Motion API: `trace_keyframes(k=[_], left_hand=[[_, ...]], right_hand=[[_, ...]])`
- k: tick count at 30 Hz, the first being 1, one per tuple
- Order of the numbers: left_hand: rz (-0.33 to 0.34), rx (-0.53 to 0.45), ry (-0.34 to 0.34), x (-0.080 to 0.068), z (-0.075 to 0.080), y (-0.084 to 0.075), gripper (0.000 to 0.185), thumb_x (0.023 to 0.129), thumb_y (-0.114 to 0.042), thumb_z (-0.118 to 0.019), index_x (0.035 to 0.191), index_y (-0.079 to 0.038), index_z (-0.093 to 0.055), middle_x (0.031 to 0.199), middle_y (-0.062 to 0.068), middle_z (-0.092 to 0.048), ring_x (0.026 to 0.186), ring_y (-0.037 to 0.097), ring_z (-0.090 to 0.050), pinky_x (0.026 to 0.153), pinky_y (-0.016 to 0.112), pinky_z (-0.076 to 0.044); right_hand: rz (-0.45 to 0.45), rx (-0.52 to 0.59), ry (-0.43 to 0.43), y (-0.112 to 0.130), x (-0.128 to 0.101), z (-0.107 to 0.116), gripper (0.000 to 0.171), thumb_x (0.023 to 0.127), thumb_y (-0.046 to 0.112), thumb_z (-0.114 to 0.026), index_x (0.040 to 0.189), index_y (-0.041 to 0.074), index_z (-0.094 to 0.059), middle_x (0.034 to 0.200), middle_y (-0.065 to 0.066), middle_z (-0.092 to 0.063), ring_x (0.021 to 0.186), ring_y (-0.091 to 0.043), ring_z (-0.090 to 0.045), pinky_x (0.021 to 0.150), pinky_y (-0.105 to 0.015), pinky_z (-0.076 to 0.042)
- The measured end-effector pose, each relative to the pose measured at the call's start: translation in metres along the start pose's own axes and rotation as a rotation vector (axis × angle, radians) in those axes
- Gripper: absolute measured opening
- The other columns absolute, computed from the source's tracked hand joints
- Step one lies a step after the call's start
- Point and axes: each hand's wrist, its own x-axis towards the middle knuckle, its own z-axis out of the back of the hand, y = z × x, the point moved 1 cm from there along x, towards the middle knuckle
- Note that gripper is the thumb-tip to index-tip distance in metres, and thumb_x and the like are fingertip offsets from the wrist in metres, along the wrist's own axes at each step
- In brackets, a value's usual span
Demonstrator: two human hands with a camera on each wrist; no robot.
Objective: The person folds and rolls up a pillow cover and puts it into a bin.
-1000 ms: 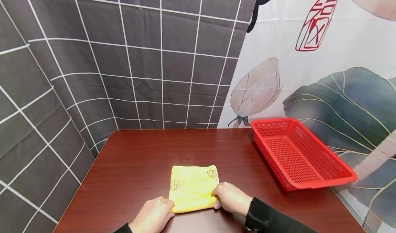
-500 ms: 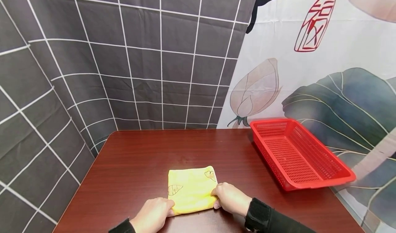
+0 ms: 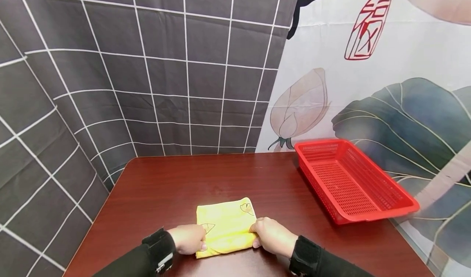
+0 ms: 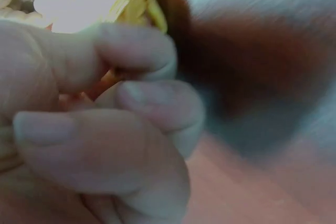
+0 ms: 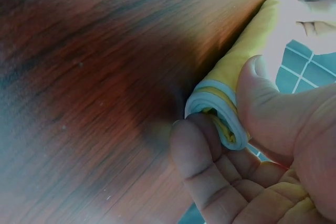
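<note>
A folded yellow towel (image 3: 224, 224) with leaf drawings lies on the table, its near edge rolled up. My right hand (image 3: 274, 236) pinches the right end of the roll; in the right wrist view the thumb (image 5: 257, 93) presses on the towel (image 5: 231, 69), with fingers under its pale-edged coil. At the left edge my left hand (image 3: 189, 238) overlaps the towel. Its fingers (image 4: 110, 145) are curled in the left wrist view, with the towel's bunched end (image 4: 131, 6) beyond them. Whether they pinch any cloth is hidden.
A red plastic basket (image 3: 324, 187) stands on the right side of the brown table (image 3: 176, 179). Behind the table hang a dark grid-patterned cloth (image 3: 158, 81) and a white printed cloth (image 3: 294, 64).
My left hand has moved from the towel's near left corner slightly forward along its left edge, its forearm swinging into view. The towel's near edge looks more rolled. My right hand keeps its grip.
</note>
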Motion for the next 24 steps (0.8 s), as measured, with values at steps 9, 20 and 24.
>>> trace_keyframes(k=[9, 20, 24], left_hand=[[0.188, 0.241, -0.140, -0.001, 0.006, -0.021, 0.038, 0.074, -0.041, -0.092, 0.070, -0.017, -0.062, 0.069, 0.001, -0.061, 0.066, 0.024, -0.058, 0.067, 0.050, -0.055], [-0.021, 0.377, -0.574, -0.026, -0.020, -0.040, 0.021, 0.069, -0.009, -0.080, 0.063, -0.019, -0.062, 0.067, -0.002, -0.062, 0.066, 0.019, -0.055, 0.056, 0.035, -0.048], [-0.017, 0.410, -0.655, -0.036, -0.030, -0.046, 0.014, 0.074, -0.007, -0.077, 0.069, -0.015, -0.066, 0.067, -0.002, -0.063, 0.070, 0.018, -0.055, 0.054, 0.033, -0.049]], right_hand=[[-0.031, 0.038, 0.009, 0.000, 0.000, 0.001, 0.019, 0.078, 0.016, -0.091, 0.093, 0.011, -0.079, 0.082, 0.007, -0.071, 0.072, -0.004, -0.053, 0.070, -0.026, -0.053], [-0.071, 0.160, -0.012, -0.004, -0.002, 0.000, 0.027, 0.079, 0.018, -0.093, 0.092, 0.013, -0.070, 0.081, 0.005, -0.069, 0.072, -0.004, -0.055, 0.069, -0.026, -0.053], [-0.068, 0.161, -0.028, -0.005, -0.003, 0.000, 0.026, 0.080, 0.017, -0.093, 0.091, 0.013, -0.070, 0.082, 0.005, -0.070, 0.072, -0.003, -0.056, 0.069, -0.026, -0.053]])
